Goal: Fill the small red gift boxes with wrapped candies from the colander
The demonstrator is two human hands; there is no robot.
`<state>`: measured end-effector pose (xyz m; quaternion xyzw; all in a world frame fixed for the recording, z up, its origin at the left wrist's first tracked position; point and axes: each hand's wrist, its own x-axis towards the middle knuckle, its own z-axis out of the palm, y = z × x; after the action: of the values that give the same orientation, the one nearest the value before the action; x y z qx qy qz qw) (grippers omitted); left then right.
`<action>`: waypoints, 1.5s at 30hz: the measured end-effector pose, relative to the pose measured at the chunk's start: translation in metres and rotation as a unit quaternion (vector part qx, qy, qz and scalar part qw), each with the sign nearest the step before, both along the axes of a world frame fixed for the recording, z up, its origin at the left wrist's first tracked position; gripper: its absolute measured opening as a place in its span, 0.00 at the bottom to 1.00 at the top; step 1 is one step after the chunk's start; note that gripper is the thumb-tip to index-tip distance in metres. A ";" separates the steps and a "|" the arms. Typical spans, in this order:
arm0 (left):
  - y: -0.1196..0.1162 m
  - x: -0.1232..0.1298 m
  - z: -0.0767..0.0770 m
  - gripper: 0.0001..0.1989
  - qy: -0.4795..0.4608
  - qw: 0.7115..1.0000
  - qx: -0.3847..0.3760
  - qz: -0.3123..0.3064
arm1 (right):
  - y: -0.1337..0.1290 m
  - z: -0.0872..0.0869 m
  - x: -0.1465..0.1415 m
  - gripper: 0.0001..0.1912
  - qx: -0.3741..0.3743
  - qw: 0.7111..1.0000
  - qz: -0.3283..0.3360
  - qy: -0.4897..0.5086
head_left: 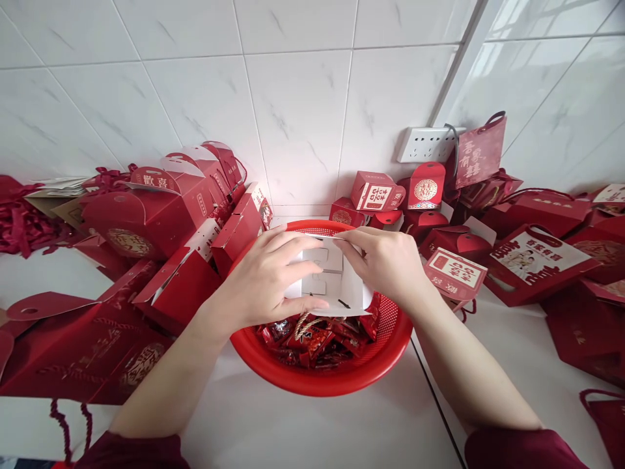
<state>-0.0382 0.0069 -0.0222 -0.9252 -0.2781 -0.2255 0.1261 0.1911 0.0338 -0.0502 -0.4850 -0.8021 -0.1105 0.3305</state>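
Observation:
An open box with a white inside (pixel 336 286) is held above a red plastic basket (pixel 322 384). My left hand (pixel 278 273) is on the box's left side, its fingers curved over the opening and its thumb by the near edge. With fingers pressed together, my right hand (pixel 383 257) pinches the far right rim of the box. Small red wrapped packets (pixel 312 342) lie in the basket below, along with a bit of twisted cord. The box's outer faces are mostly hidden.
Red gift boxes (pixel 141 215) crowd the left, with a larger box (pixel 83 339) nearer. More boxes (pixel 454 270) and a red gift bag (pixel 537 260) stand at the right. A socket strip (pixel 424 144) is on the tiled wall behind.

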 end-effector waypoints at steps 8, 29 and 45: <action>0.002 -0.003 -0.003 0.24 0.031 0.996 -0.076 -0.025 | 0.002 0.002 -0.001 0.15 -0.037 0.999 0.008 0.017; 0.005 0.006 -0.015 0.15 0.042 0.980 -0.193 -0.017 | 0.013 -0.002 0.001 0.17 -0.103 0.990 -0.049 -0.086; 0.011 0.003 -0.008 0.14 0.031 0.934 -0.353 -0.034 | 0.015 -0.002 -0.001 0.16 -0.126 0.986 -0.052 -0.092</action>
<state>-0.0354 0.0180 -0.0306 -0.9255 -0.3039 -0.0884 -0.2080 0.1903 0.0484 -0.0517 -0.5518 -0.8101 -0.0697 0.1852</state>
